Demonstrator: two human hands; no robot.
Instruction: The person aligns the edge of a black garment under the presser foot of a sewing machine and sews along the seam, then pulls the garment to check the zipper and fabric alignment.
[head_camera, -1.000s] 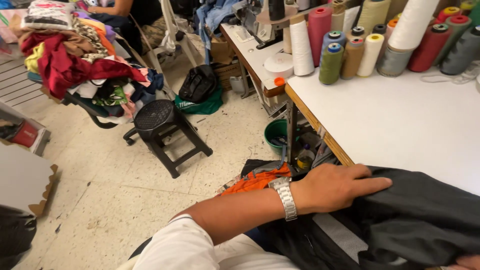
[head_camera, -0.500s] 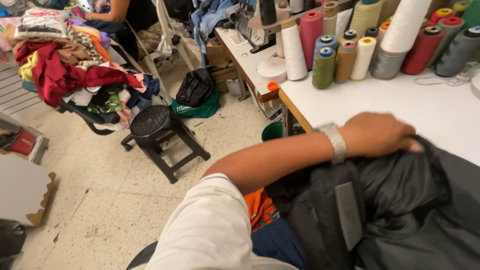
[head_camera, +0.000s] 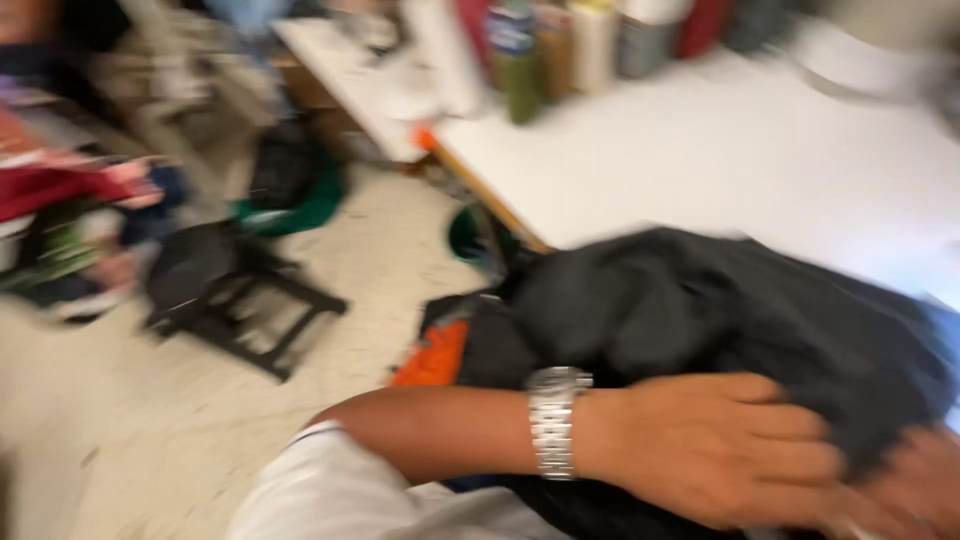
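Observation:
The view is motion-blurred. A black garment (head_camera: 700, 300) lies bunched over the near edge of a white table (head_camera: 720, 150) and hangs down toward my lap. My left hand (head_camera: 720, 450), with a silver watch on its wrist and a white sleeve behind it, is pressed onto the garment's near side with fingers curled into the cloth. My right hand (head_camera: 905, 495) shows only partly at the bottom right corner, touching the garment just under the left fingers; its grip is hidden. An orange cloth (head_camera: 435, 355) peeks out beneath the garment.
Several large thread cones (head_camera: 520, 60) stand along the table's far side. On the tiled floor to the left are a low black stool (head_camera: 210, 280), a black bag (head_camera: 285, 170), a green bin (head_camera: 465, 235) under the table and a pile of coloured clothes (head_camera: 60, 200).
My left hand has drawn back from the table toward me, pulling the black garment along. The camera swung sharply, blurring the view, and my right hand has come in at the bottom right.

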